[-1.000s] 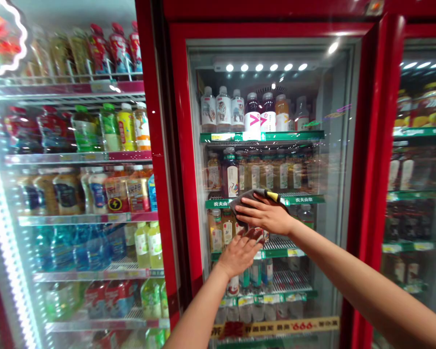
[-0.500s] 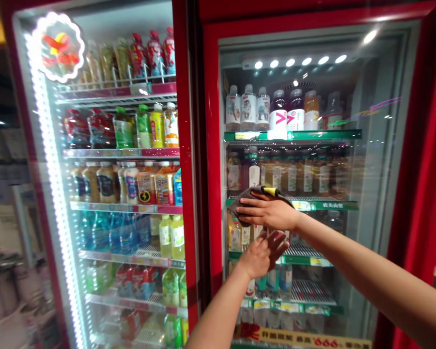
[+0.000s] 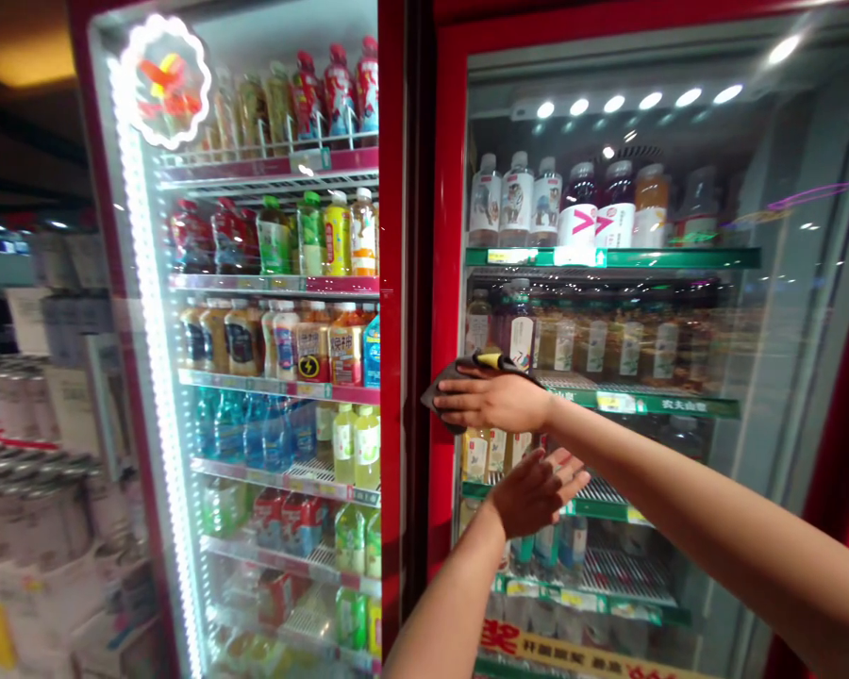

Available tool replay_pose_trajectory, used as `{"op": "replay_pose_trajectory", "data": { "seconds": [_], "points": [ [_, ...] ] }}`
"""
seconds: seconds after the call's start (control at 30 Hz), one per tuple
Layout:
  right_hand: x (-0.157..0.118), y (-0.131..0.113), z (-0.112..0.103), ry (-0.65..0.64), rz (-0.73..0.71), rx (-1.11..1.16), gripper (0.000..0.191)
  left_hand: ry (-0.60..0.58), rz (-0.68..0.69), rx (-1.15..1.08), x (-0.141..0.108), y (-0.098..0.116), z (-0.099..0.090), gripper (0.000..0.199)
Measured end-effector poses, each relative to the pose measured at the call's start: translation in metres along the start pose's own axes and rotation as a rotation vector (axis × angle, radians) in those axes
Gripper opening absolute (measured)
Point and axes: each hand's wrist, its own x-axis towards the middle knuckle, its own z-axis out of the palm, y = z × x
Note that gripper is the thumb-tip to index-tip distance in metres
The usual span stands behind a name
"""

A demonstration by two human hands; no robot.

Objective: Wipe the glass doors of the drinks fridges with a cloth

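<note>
My right hand [image 3: 491,400] lies flat over a dark grey cloth [image 3: 447,379] with a yellow patch, pressing it against the left edge of the right fridge's glass door [image 3: 679,330] and its red frame [image 3: 453,189]. Just below and to the right, my left hand [image 3: 539,490] is held in front of the glass with its fingers spread and nothing in it. Behind the glass, bottles [image 3: 516,200] stand on shelves with green edges.
On the left stands another lit fridge with drink bottles [image 3: 244,335] and a round glowing sign [image 3: 166,82]. A yellow banner [image 3: 573,658] crosses the low part of the right door. Blurred shelves of goods [image 3: 28,490] are at the far left.
My right hand has slid left with the cloth, from the glass to the door's red frame. My left hand has turned and stays below it. The view has shifted a little.
</note>
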Motion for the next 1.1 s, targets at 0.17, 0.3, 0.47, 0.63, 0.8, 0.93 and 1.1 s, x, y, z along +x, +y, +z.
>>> {"op": "replay_pose_trajectory", "data": {
  "seconds": [0.17, 0.3, 0.47, 0.63, 0.8, 0.93, 1.1],
  "points": [
    [0.01, -0.004, 0.001, 0.019, 0.196, 0.03, 0.039, -0.002, -0.016, -0.059, -0.003, 0.004, 0.009, 0.049],
    [0.016, -0.023, 0.014, -0.057, -0.066, 0.08, 0.031, -0.028, 0.004, -0.108, -0.004, 0.004, 0.015, 0.044],
    [0.018, -0.008, 0.004, -0.003, 0.108, 0.058, 0.036, 0.002, -0.006, -0.067, -0.004, 0.003, 0.012, 0.047],
    [0.022, -0.028, 0.017, -0.009, -0.002, 0.071, 0.031, 0.01, -0.013, -0.098, -0.007, 0.006, 0.018, 0.036],
    [0.029, -0.001, 0.0, 0.046, 0.189, 0.062, 0.037, 0.01, 0.017, -0.018, -0.006, 0.002, 0.006, 0.049],
    [0.022, 0.013, -0.017, 0.211, 0.597, -0.053, 0.048, 0.094, -0.02, 0.025, -0.004, -0.001, 0.001, 0.056],
    [0.009, -0.012, -0.001, 0.079, 0.28, -0.028, 0.05, 0.124, 0.009, 0.023, -0.005, 0.002, 0.013, 0.054]
  ]
}}
